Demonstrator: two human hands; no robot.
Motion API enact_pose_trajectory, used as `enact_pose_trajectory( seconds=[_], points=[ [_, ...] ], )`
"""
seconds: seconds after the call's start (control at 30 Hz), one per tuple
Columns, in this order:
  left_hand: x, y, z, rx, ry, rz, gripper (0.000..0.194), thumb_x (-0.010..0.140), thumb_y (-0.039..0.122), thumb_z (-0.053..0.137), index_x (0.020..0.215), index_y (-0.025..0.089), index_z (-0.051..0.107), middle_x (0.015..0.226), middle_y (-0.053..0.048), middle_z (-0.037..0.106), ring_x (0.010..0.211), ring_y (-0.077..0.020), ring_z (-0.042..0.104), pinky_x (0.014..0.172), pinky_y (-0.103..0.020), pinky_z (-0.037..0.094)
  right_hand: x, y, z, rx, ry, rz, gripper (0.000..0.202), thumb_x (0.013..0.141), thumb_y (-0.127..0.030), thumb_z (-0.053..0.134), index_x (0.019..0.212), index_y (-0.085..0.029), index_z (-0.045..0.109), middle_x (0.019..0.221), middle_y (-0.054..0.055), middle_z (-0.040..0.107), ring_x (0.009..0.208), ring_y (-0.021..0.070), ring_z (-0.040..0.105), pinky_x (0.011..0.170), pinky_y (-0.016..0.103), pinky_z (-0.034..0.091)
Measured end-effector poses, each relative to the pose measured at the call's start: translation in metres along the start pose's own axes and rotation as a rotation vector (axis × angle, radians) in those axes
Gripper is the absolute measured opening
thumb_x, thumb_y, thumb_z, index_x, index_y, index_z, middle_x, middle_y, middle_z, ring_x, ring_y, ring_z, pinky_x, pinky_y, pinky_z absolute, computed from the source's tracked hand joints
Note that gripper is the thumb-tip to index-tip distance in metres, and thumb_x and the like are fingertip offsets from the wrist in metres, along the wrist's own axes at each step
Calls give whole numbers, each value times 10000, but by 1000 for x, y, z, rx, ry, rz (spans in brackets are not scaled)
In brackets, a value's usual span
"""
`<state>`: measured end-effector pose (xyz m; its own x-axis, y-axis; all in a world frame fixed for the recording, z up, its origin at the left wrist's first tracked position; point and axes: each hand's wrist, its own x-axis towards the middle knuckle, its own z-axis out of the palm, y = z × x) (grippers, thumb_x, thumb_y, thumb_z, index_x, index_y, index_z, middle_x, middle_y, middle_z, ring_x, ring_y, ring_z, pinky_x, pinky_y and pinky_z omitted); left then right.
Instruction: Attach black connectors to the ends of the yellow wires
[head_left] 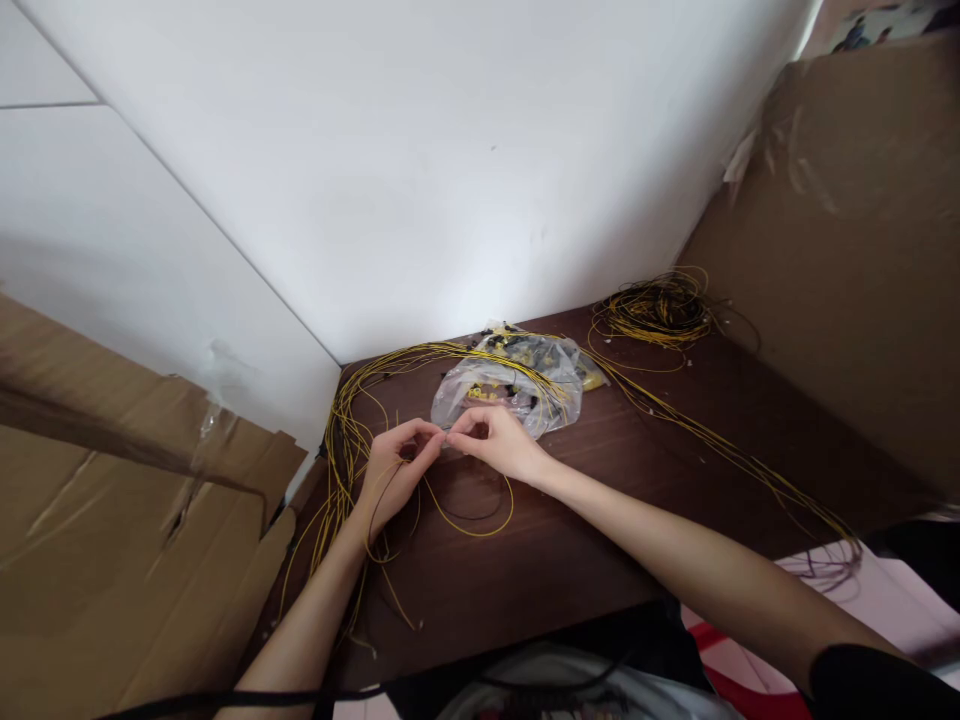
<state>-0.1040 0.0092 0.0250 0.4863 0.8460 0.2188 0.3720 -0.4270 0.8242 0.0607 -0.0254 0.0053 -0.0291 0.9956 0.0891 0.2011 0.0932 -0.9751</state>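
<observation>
Fingertips meeting, my left hand (401,465) and my right hand (495,440) both pinch above the dark brown table (570,540). A thin yellow wire (480,534) and a dark one loop below the fingers and run to the left hand. What sits exactly between the fingertips is too small to make out. Just behind the hands lies a clear plastic bag (566,385) with small yellow and black parts in it. A bundle of yellow and black wires (345,420) arches from beside my left wrist over to the bag.
A coil of yellow and black wires (660,308) lies at the back right, with a long strand (720,440) running toward the front right edge. Cardboard (135,520) stands at the left and a cardboard box (862,250) at the right. A white wall (450,180) closes the back.
</observation>
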Motion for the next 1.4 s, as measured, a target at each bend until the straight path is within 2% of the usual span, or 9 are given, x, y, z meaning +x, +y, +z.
enact_pose_trajectory(
  seconds=[0.23,0.9,1.17,1.27,1.4],
  points=[
    [2,-8,0,43,3,-8,190,769,327,586,738,142,619,638,10,552,568,-90,485,533,-179,393,-1,-1,1,-27,7,-26,134,735,-256,579,741,-133,634,662,8,608,591,96,505,551,213,378],
    [2,-6,-1,54,7,15,188,767,325,580,745,145,626,648,6,567,578,-95,505,541,-179,418,-3,-5,1,-35,0,-65,117,758,-232,558,734,-132,613,626,-7,575,563,85,480,522,198,359],
    [1,-1,-1,41,13,8,207,779,341,568,749,143,624,686,-5,592,606,-102,523,559,-181,432,-10,-15,0,-235,53,-267,73,780,-173,534,740,-146,588,653,-9,565,590,89,497,576,208,377],
    [1,2,-2,23,25,-1,217,790,348,552,748,147,625,655,3,585,572,-96,515,524,-174,420,-8,-17,-5,-275,65,-293,79,791,-179,522,738,-155,577,683,-2,569,620,99,510,585,214,383],
    [2,2,-2,25,52,-18,212,794,344,549,766,150,630,617,13,565,536,-87,501,495,-166,407,-1,-16,-19,-335,159,-306,94,805,-193,502,748,-167,572,722,9,585,643,113,518,602,230,392]
  ],
)
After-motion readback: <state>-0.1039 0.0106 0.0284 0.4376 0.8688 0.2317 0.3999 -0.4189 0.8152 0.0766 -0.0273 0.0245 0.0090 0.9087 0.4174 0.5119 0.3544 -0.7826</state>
